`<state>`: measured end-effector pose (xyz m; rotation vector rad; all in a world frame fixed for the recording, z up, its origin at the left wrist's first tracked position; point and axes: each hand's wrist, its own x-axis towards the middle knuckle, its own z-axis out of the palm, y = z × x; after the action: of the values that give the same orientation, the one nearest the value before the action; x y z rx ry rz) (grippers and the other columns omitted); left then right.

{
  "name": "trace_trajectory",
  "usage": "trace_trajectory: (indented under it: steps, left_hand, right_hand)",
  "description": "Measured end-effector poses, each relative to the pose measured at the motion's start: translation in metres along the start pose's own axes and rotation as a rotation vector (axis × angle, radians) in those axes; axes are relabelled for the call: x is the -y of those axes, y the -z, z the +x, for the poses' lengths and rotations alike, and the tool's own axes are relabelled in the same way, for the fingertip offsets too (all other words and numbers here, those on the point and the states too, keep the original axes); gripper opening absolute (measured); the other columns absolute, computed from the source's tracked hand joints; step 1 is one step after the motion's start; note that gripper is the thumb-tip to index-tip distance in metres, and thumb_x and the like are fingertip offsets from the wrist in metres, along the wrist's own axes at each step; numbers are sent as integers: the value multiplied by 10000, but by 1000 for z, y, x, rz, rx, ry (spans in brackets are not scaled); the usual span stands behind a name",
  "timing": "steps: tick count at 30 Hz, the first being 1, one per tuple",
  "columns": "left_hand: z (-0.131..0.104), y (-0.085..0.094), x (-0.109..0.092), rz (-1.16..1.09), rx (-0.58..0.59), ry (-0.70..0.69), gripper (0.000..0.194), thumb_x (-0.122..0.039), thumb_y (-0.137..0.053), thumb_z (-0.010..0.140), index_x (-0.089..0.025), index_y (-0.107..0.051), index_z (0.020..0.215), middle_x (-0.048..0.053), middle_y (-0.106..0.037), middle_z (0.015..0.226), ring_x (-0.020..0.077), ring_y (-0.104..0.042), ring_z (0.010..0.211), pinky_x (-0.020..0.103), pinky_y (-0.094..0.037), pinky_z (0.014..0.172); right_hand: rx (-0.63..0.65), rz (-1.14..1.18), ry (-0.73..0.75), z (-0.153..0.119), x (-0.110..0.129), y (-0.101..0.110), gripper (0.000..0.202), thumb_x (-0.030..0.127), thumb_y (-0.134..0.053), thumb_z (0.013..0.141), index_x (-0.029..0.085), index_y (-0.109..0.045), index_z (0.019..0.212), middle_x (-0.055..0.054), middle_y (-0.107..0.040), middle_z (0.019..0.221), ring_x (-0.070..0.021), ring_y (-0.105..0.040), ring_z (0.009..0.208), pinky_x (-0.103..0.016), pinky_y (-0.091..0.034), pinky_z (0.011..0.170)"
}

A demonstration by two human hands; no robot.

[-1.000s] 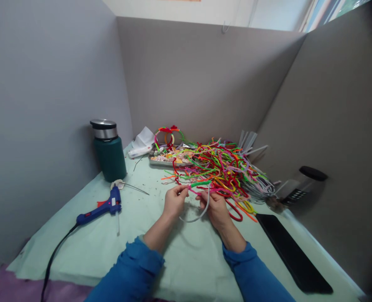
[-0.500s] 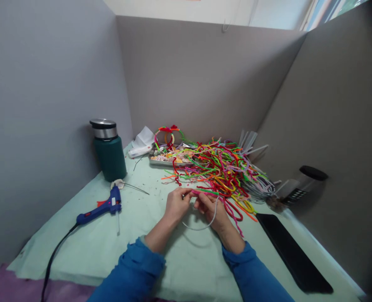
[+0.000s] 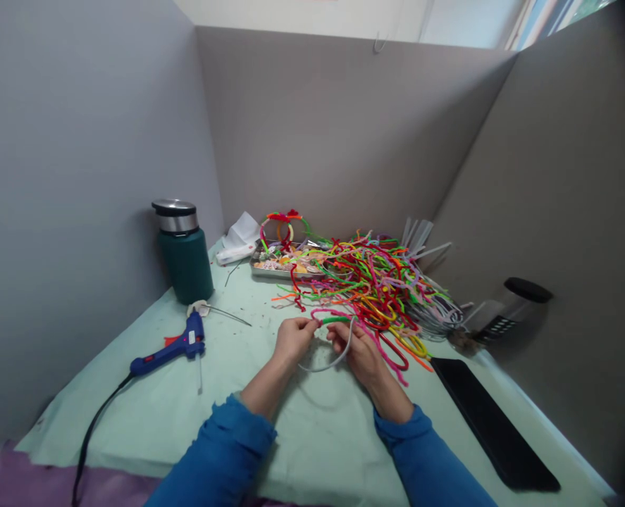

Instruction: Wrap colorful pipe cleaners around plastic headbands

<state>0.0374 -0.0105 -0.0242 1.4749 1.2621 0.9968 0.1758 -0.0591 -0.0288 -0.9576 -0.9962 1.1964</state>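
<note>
A thin grey hoop (image 3: 327, 367) is held up between both hands, its lower arc hanging above the table. Green fuzzy wrapping (image 3: 335, 320) covers part of its top. My left hand (image 3: 294, 340) is closed, pinching the hoop at the left end of the green. With curled fingers, my right hand (image 3: 362, 355) grips the hoop's right side; its fingertips are partly hidden. A pink pipe cleaner (image 3: 397, 374) loops up by the left fingertips and trails behind the right hand down to the table.
Beyond the hands lies a tangled pile of coloured pipe cleaners (image 3: 380, 271), beside a metal tray (image 3: 285, 274) of small pieces with finished-looking hoops. A blue glue gun (image 3: 169, 352) and green bottle (image 3: 185, 264) stand left. At right are a black slab (image 3: 494, 422) and a clear container (image 3: 494, 324).
The hoop has tilted and shifted slightly left, showing more green wrapping. The pink strand that lay along the top now arches up from the left fingertips. The hands are slightly farther apart.
</note>
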Motion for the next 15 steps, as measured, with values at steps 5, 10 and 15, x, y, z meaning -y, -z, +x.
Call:
trace_trajectory:
  steps: [5,10,15]
  left_hand:
    - [-2,2,-7,-90,89,142,327,-403,-556,716,-101,-682,724,-51,-417,468,48,-289,380,211,-194,408]
    - [-7,6,-16,-144,252,207,301,-386,-586,679,-103,-677,723,-62,-394,450,38,-248,336,224,-152,381]
    - [-9,5,-16,-131,403,211,283,-399,-625,641,-117,-631,616,-60,-386,415,38,-245,324,233,-123,375]
  right_hand:
    - [-59,30,24,4,-5,5,261,411,-662,713,153,-647,748,1,-576,605,-82,-438,462,-193,-283,387]
    - [-48,53,31,3,3,0,253,416,-670,688,187,-641,793,46,-509,533,-74,-412,430,-194,-316,402]
    - [4,12,-21,-1,11,0,345,405,-729,631,201,-669,902,5,-589,640,-106,-503,494,-230,-380,454]
